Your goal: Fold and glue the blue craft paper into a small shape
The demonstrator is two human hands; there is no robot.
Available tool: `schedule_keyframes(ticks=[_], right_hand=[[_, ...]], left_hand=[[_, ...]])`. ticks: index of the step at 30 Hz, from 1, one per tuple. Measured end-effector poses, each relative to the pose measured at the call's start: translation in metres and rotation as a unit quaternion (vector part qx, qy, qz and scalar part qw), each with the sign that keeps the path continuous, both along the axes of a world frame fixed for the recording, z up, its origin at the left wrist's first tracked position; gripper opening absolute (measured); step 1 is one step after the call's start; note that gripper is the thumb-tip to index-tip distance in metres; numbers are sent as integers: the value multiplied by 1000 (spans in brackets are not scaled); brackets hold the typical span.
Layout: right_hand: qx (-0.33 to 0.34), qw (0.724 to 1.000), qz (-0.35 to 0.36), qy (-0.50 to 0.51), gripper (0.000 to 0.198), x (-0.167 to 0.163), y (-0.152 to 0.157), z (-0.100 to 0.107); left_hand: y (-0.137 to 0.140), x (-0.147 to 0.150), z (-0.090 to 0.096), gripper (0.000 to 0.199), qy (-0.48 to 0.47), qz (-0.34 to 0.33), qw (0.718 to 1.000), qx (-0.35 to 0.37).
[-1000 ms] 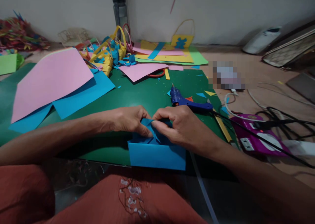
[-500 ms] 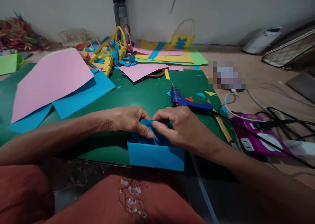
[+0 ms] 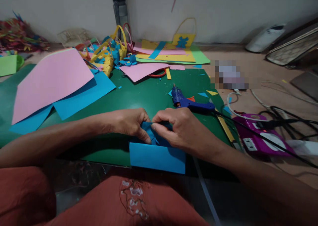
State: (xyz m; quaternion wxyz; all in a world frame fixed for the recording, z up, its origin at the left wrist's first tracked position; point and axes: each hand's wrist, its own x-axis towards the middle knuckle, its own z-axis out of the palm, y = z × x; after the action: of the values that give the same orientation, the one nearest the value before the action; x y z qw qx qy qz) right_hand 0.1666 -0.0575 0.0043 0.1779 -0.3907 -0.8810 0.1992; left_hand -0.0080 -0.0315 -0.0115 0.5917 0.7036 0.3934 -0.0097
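A folded piece of blue paper (image 3: 157, 157) stands at the front edge of the green board, its flat front panel facing me. My left hand (image 3: 135, 123) pinches the upright back part of the paper, thumb on the near side. From the other side my right hand (image 3: 177, 125) pinches the same part, thumb and forefinger close to the left fingers. The fingertips behind the paper are hidden. Just beyond my right hand lies a blue glue gun (image 3: 190, 102), nozzle pointing away.
Pink paper (image 3: 53, 83) and blue paper (image 3: 81, 95) sheets lie left on the green board (image 3: 119, 98). Small yellow paper baskets (image 3: 106, 62) stand at the back. A yellow cutter (image 3: 225, 128), a purple power strip (image 3: 260, 136) and cables are at right. Red-handled scissors (image 3: 159, 73) lie partly under pink paper.
My left thumb has shifted slightly left and down along the blue paper. Both hands keep their pinch, and the front panel has tilted a little toward me.
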Motion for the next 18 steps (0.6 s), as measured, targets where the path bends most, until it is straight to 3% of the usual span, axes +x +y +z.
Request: schedule_keyframes(ticks=[6, 11, 18], right_hand=[[7, 1000, 5, 3, 18, 1, 0, -1], [10, 1000, 16, 12, 17, 3, 3, 0], [13, 999, 42, -16, 17, 3, 1, 4]], left_hand=[[-5, 3, 2, 20, 7, 21, 1000, -7], [-3, 3, -2, 21, -58, 73, 996, -7], [-8, 8, -1, 12, -73, 77, 994, 14]])
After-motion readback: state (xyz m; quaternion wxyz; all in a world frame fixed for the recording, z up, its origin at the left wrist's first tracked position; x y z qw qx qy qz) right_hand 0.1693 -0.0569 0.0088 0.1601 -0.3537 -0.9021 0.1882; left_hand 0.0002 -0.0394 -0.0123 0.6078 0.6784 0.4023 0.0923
